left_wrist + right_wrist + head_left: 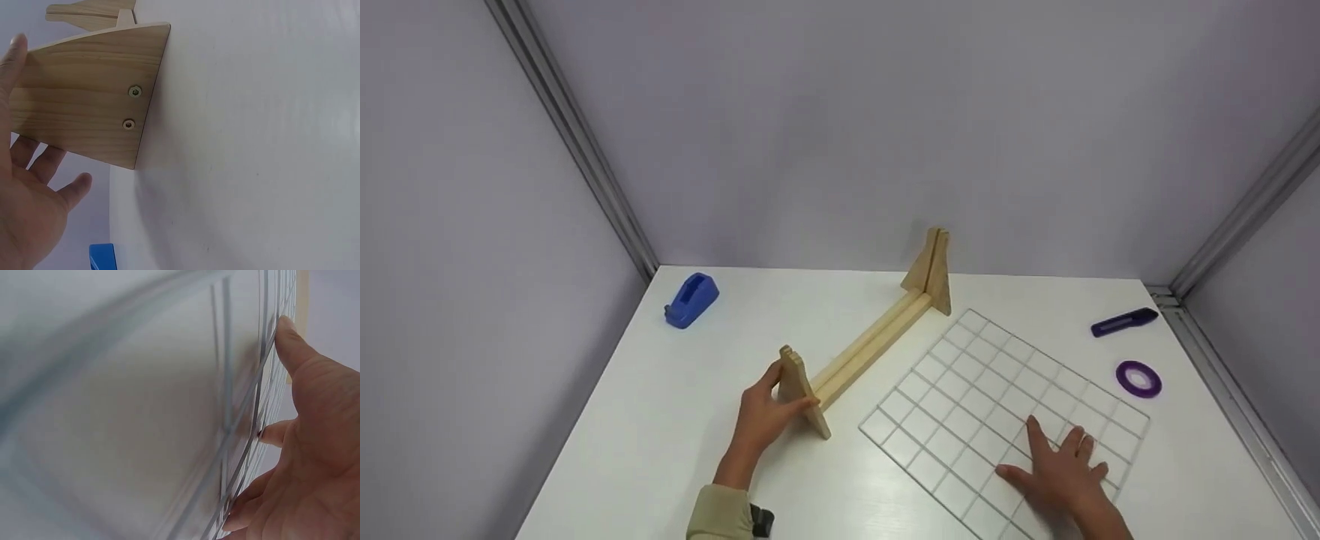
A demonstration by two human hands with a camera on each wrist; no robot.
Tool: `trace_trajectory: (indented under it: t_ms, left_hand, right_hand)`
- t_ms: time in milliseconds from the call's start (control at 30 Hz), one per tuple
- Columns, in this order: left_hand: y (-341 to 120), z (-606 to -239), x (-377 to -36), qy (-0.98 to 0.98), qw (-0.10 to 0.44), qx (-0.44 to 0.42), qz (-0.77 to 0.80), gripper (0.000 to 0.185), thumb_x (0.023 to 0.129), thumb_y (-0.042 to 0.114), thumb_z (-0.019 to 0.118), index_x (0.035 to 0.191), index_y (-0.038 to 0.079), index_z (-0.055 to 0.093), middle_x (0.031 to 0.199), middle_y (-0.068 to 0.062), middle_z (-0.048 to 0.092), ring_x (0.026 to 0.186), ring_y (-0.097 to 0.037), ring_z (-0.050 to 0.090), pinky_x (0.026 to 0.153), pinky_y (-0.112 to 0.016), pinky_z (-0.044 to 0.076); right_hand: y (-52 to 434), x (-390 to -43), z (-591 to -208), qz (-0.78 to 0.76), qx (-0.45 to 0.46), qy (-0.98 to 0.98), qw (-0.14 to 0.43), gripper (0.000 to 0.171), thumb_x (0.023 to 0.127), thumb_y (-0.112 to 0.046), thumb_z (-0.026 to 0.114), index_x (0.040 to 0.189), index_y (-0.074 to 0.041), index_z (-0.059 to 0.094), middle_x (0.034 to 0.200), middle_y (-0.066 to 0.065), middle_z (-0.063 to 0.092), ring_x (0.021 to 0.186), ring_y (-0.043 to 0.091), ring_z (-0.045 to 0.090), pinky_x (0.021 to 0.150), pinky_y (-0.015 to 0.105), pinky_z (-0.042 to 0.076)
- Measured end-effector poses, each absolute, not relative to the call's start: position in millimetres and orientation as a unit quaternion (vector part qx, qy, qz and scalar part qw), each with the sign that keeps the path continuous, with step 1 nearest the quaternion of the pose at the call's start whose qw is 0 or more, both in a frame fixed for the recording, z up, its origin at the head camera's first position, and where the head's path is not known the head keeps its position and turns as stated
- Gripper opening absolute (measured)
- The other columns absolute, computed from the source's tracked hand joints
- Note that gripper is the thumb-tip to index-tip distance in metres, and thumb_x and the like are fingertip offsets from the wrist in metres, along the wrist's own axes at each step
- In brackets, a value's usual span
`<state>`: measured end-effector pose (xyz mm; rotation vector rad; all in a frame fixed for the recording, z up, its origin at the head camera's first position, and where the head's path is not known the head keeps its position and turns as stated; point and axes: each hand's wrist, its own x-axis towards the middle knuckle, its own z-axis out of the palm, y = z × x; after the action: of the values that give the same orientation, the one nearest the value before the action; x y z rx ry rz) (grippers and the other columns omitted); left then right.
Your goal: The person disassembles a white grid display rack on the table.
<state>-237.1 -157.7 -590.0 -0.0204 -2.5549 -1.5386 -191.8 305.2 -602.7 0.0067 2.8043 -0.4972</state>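
Note:
A pale wooden stand (874, 345) has two upright end pieces joined by a grooved crossbar, set diagonally on the table. My left hand (763, 417) grips its near end panel (90, 90), thumb on one edge and fingers on the other. Two bolt heads show low on that panel in the left wrist view. To the right, a white wire grid panel (960, 397) lies flat on the table. My right hand (1065, 472) rests on the grid with fingers spread. In the right wrist view the fingertips touch its wires.
A blue tape dispenser (692, 300) stands at the back left of the white table (645, 405). At the right lie a dark blue utility knife (1123, 322) and a purple ring (1138, 379), apparently a tape roll. Grey walls (840, 135) enclose the back and sides.

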Motion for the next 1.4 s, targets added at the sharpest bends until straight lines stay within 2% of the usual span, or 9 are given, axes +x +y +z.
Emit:
trace_trajectory:
  t_ms: [267, 533, 833, 1100, 1267, 1400]
  left_hand:
    - [-154.4, -590.4, -232.1, -0.858, 0.091, 0.006, -0.505, 0.092, 0.077, 0.044, 0.088, 0.151, 0.009, 0.047, 0.153, -0.016, 0.051, 0.144, -0.036, 0.046, 0.118, -0.056, 0.038]
    - [-148.3, -589.8, -224.9, -0.86, 0.099, 0.024, -0.5, 0.098, 0.074, 0.051, 0.087, 0.152, 0.007, 0.046, 0.152, -0.019, 0.05, 0.143, -0.035, 0.047, 0.117, -0.053, 0.04]
    - [-140.1, -589.4, -217.2, -0.858, 0.129, 0.021, -0.498, 0.091, 0.076, 0.049, 0.086, 0.15, 0.01, 0.05, 0.149, -0.015, 0.056, 0.139, -0.034, 0.052, 0.114, -0.054, 0.043]
    - [-134.9, -591.3, -210.6, -0.86, 0.124, 0.032, -0.494, 0.091, 0.076, 0.049, 0.087, 0.149, 0.009, 0.05, 0.149, -0.015, 0.056, 0.139, -0.035, 0.052, 0.114, -0.054, 0.043]
    - [-138.3, -588.8, -212.2, -0.866, 0.103, 0.011, -0.488, 0.094, 0.078, 0.049, 0.086, 0.152, 0.008, 0.045, 0.152, -0.02, 0.051, 0.142, -0.038, 0.047, 0.116, -0.057, 0.04]
    - [-146.3, -584.4, -217.4, -0.865, 0.089, -0.023, -0.493, 0.099, 0.077, 0.043, 0.088, 0.157, 0.019, 0.036, 0.158, -0.018, 0.044, 0.147, -0.039, 0.041, 0.118, -0.06, 0.036]
  right_hand:
    - [317.7, -199.7, -602.3, -0.187, -0.024, 0.969, 0.16, 0.112, 0.088, -0.077, 0.055, 0.162, -0.007, 0.01, 0.145, 0.058, -0.015, 0.135, 0.077, -0.012, 0.095, 0.094, -0.001]
    - [324.5, -205.6, -599.9, -0.189, -0.041, 0.968, 0.16, 0.111, 0.088, -0.076, 0.056, 0.163, -0.008, 0.01, 0.147, 0.057, -0.016, 0.137, 0.076, -0.012, 0.094, 0.094, -0.001]
    - [333.0, -210.2, -599.2, -0.183, -0.064, 0.97, 0.145, 0.109, 0.088, -0.076, 0.056, 0.163, -0.01, 0.012, 0.149, 0.056, -0.012, 0.141, 0.072, -0.01, 0.096, 0.093, 0.0]
    - [338.7, -206.7, -599.7, -0.178, -0.068, 0.97, 0.151, 0.109, 0.087, -0.076, 0.056, 0.163, -0.011, 0.012, 0.149, 0.056, -0.012, 0.14, 0.073, -0.009, 0.095, 0.093, 0.0]
    - [329.5, -205.4, -594.2, -0.175, -0.05, 0.973, 0.145, 0.109, 0.088, -0.076, 0.056, 0.162, -0.007, 0.015, 0.15, 0.056, -0.007, 0.139, 0.074, -0.006, 0.096, 0.093, 0.004]
    - [308.5, -204.5, -584.2, -0.189, -0.025, 0.971, 0.144, 0.107, 0.091, -0.076, 0.05, 0.161, -0.005, 0.013, 0.15, 0.055, -0.006, 0.139, 0.074, -0.004, 0.098, 0.093, 0.007]
